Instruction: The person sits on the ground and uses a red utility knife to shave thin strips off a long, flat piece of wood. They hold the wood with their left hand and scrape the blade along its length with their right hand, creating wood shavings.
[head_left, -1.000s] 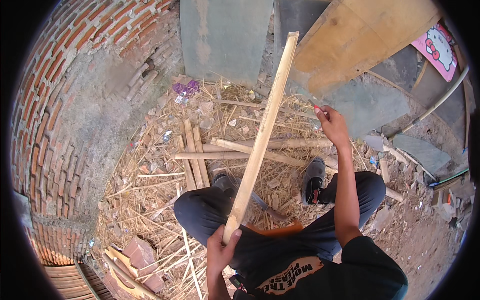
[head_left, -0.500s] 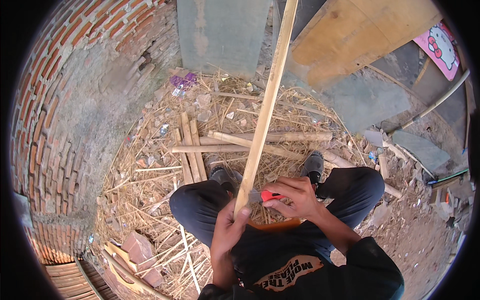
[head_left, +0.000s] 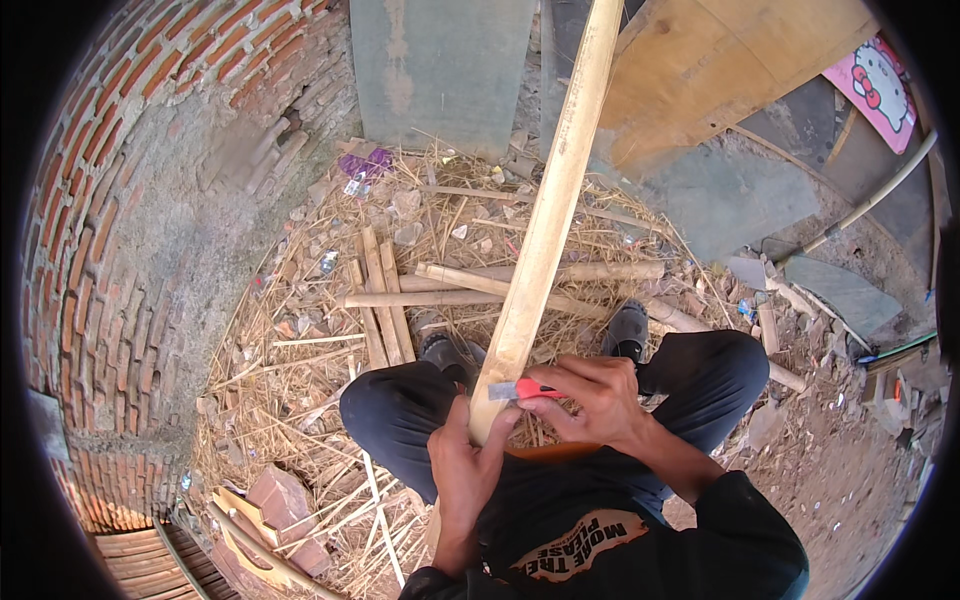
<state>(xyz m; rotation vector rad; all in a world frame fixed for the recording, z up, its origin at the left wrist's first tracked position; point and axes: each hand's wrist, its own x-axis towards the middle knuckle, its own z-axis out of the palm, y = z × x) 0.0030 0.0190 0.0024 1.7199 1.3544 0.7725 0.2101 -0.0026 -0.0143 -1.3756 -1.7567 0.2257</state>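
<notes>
A long pale split bamboo slat (head_left: 550,215) runs from my lap up and away past the top of the view, leaning slightly right. Near its lower end my left hand (head_left: 468,462) is closed around it, thumb on the right edge. My right hand (head_left: 597,405) grips a red-handled utility knife (head_left: 537,388) whose short grey blade points left. That blade lies over the slat's face, just above my left thumb; whether it cuts into the wood I cannot tell. The slat's bottom end is partly hidden by my left hand.
Several bamboo pieces (head_left: 435,297) lie crossed on the ground, which is strewn with shavings (head_left: 300,400) beyond my feet. A brick wall (head_left: 110,250) rises at left. Grey and brown boards (head_left: 440,75) stand at the back. Broken brick chunks (head_left: 285,505) lie at lower left.
The slat has turned to show its broader face, and its upper part has shifted right. My right hand has brought the knife left, so its blade now overlaps the slat.
</notes>
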